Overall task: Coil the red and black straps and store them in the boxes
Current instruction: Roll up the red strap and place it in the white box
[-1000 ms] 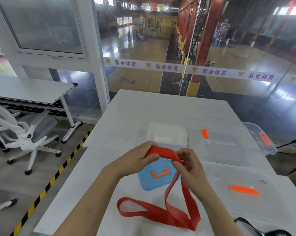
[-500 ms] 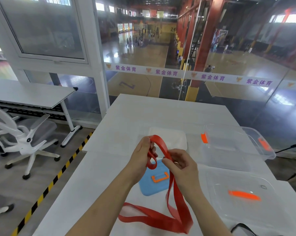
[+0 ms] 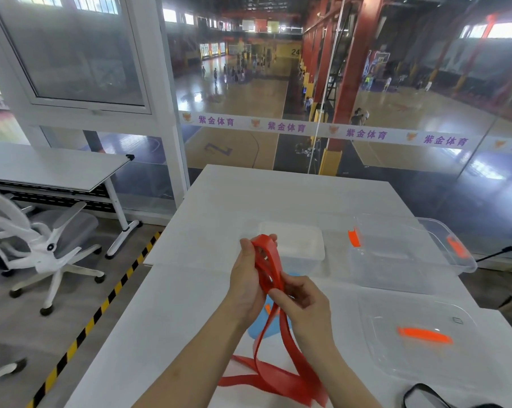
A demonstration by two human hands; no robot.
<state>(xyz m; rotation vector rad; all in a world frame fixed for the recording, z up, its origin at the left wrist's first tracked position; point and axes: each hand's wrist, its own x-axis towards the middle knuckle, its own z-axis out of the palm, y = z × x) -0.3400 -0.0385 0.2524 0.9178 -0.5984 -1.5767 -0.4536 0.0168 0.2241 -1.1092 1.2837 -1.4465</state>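
My left hand [image 3: 246, 278] holds a small upright loop of the red strap [image 3: 281, 363] wound around its fingers, above the white table [image 3: 278, 198]. My right hand [image 3: 304, 304] pinches the strap just below the loop. The rest of the strap hangs down and lies folded on the table near the front edge. A black strap [image 3: 425, 393] shows at the bottom right edge. A small white box [image 3: 304, 245] stands open behind my hands. A larger clear box [image 3: 410, 260] with orange clips stands to the right.
A blue lid [image 3: 257, 331] with an orange handle lies under my hands. A clear lid [image 3: 425, 343] with an orange handle lies at the right. A glass wall runs behind the table. A white office chair [image 3: 43, 248] and another table [image 3: 49, 169] stand at the left.
The strap went from a flat span between my hands to a loop wound on my left hand. My right hand moved down below it, and more strap was drawn up from the table.
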